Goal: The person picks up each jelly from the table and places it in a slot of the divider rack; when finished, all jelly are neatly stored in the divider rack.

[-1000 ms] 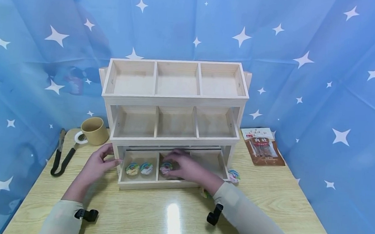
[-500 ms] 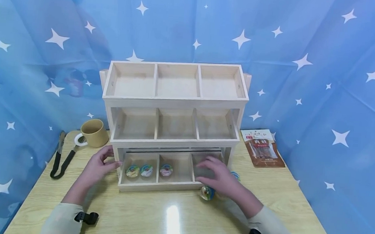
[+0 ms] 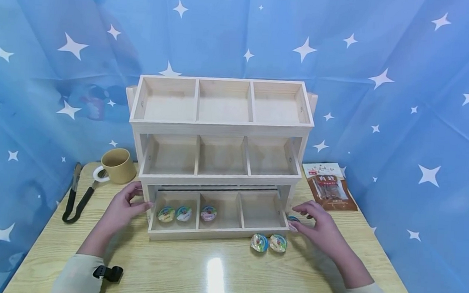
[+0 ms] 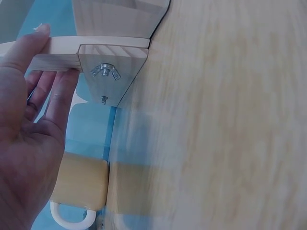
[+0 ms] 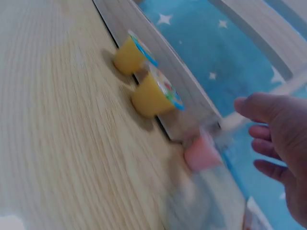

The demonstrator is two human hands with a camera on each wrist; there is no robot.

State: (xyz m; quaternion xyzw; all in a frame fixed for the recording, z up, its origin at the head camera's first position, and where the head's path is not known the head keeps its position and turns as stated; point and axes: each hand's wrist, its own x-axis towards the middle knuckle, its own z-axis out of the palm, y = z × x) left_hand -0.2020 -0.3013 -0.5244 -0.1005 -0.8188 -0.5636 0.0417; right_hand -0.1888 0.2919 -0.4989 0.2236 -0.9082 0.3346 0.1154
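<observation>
My left hand [image 3: 126,207] grips the left side upright of a three-tier wooden shelf [image 3: 220,177]. In the left wrist view its thumb and fingers lie on opposite faces of the wooden post [image 4: 62,50]. My right hand [image 3: 320,225] is over the shelf's lower right corner, fingers loosely spread with nothing between them. A pink jelly cup [image 5: 201,152] stands beside that corner, close to this hand and partly hidden by it in the head view. Two yellow jelly cups [image 3: 259,242] [image 3: 278,243] stand in front of the shelf. Several more cups [image 3: 183,213] sit in the bottom tray's left and middle compartments.
A tan mug [image 3: 119,165] with a white handle stands left of the shelf, beside black-handled tongs [image 3: 78,203]. A brown snack packet [image 3: 329,187] lies at the back right. Blue star-patterned cloth [image 3: 404,108] surrounds the wood-grain table [image 3: 168,269].
My right hand has left a pink jelly cup in the bottom tray's middle compartment and moved right, past the tray, to the other pink cup. The left hand has stayed on the shelf.
</observation>
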